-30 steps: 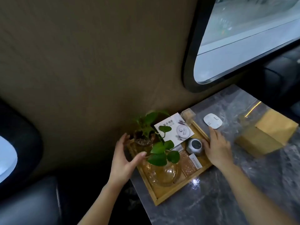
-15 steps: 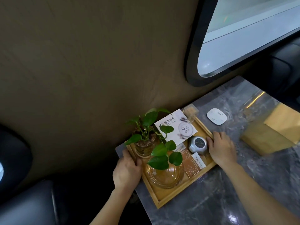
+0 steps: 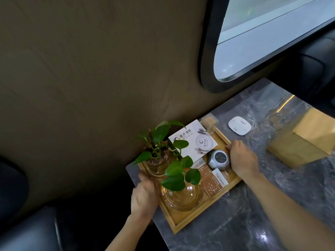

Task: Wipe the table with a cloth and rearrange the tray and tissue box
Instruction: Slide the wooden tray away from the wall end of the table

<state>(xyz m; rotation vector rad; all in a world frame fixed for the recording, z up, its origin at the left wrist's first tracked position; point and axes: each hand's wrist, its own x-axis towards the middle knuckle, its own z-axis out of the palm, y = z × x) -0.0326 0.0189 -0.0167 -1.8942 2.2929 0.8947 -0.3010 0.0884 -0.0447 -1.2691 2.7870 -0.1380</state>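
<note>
A wooden tray (image 3: 183, 221) lies at the left end of the grey marble table (image 3: 253, 223), against the wall. It carries a green plant in a glass jar (image 3: 159, 160), a round amber glass dish (image 3: 181, 196), a white card (image 3: 194, 140), a small silver device (image 3: 218, 159) and brown packets (image 3: 213, 182). My left hand (image 3: 145, 196) grips the tray's left rim. My right hand (image 3: 243, 160) grips its right rim. A tan tissue box (image 3: 304, 138) stands on the table to the right, apart from the tray. No cloth is visible.
A white rounded-square pad (image 3: 239, 125) lies on the table between tray and tissue box. A small clear box (image 3: 210, 121) sits at the tray's far corner. A brown wall and a dark-framed window (image 3: 272, 42) stand behind. Dark seats flank the table.
Both hands went from hovering open at the tray's sides to closing on its left and right rims. The tray sits in about the same place; the camera view shifted slightly.
</note>
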